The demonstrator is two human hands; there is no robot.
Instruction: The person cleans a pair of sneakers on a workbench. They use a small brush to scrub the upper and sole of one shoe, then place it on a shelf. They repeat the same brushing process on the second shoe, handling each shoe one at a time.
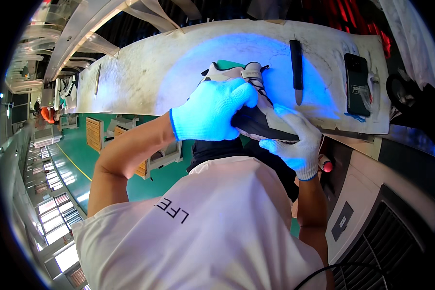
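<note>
Left hand [212, 110] in a white knit glove has its fingers wrapped over the top of a grey and black sneaker [256, 104], held just above the pale worn surface [145, 72] in a blue glow. The right hand [297, 140], gloved too, grips the sole from underneath, fingers curled shut on it. Further right, a dark knife-like tool [297, 67] and a black phone [356, 83] lie on the surface.

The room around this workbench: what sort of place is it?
Probably a shoe factory floor. Gloved hands, left hand and right hand, grip a sneaker over a stained workbench under blue light, with a green floor.
</note>
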